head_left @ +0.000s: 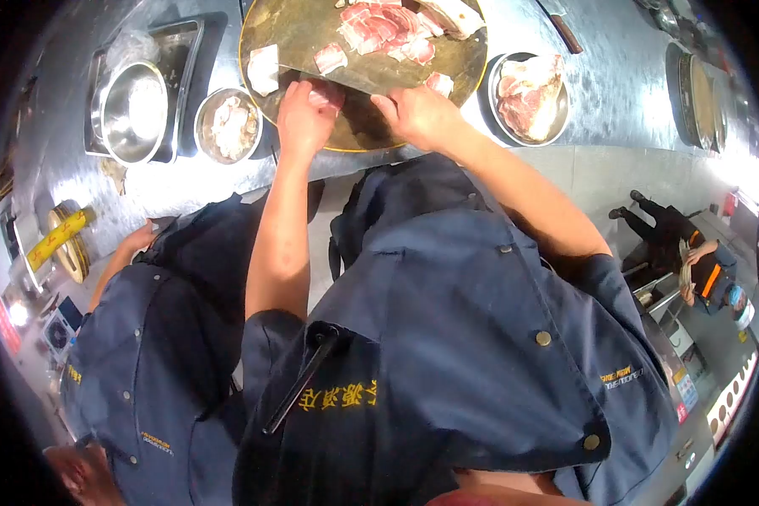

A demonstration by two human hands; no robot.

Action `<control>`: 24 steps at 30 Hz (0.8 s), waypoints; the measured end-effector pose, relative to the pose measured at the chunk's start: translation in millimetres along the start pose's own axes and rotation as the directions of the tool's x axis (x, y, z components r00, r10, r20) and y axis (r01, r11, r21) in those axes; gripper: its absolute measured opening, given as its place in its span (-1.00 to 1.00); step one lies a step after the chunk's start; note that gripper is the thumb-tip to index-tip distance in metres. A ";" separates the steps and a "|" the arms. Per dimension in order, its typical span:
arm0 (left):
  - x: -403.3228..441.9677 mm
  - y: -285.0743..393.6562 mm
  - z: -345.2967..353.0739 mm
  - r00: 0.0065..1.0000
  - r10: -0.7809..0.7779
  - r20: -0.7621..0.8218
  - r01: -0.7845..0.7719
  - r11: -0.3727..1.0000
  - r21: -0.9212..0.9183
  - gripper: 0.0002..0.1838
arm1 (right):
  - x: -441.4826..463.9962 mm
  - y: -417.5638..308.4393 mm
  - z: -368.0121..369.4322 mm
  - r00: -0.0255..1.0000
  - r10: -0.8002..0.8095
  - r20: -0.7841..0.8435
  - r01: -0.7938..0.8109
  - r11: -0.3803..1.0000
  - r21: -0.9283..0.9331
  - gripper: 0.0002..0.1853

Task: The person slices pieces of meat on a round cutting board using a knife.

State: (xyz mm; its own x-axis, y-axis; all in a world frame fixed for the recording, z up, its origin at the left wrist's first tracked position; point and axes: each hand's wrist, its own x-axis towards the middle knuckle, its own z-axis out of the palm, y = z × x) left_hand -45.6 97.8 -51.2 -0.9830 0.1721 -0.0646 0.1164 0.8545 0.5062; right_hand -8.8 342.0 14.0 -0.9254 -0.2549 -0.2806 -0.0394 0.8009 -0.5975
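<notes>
My right hand [426, 116] is closed around a knife [346, 82], its handle hidden in the grip. The blade reaches left across a round chopping board [472, 67] towards my left hand. Fingers curled, my left hand [305, 118] holds a piece of raw meat [325, 96] against the board beside the blade. Beyond the knife lies a heap of sliced meat [378, 29], with a bigger pale chunk [455, 15] at its right. Smaller cut pieces, among them a whitish block [264, 69] and a pink-and-white one [331, 58], are scattered round my hands.
Right of the board stands a bowl [565, 118] with a large piece of meat. On the left are a bowl of pale scraps [228, 126] and a steel bowl [133, 114] in a tray [185, 93]. A wooden-handled tool [562, 29] lies at the back. A co-worker [156, 337] stands close left.
</notes>
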 end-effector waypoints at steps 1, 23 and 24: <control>-3.4 7.7 -8.0 1.000 0.010 0.000 -0.010 1.000 0.003 -0.62 | 3.2 7.1 0.1 1.000 0.003 -0.009 -0.003 1.000 0.003 -0.35; -24.8 6.3 1.0 0.837 -0.480 0.263 0.523 0.561 -0.641 -0.62 | -41.4 7.8 -9.3 0.971 0.174 0.162 -0.198 0.969 0.149 -0.36; -27.6 7.0 1.9 0.848 -0.440 0.296 0.502 0.483 -0.718 -0.66 | -36.0 8.2 -6.7 0.984 0.131 0.117 -0.149 0.976 0.160 -0.35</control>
State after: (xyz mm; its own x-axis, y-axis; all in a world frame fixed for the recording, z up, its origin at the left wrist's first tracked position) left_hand -17.4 100.0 -47.5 -0.8423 -0.0848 -0.5322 -0.5389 0.1474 0.8294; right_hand 21.6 361.4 24.2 -0.8720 -0.2091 -0.4425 0.1598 0.7330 -0.6612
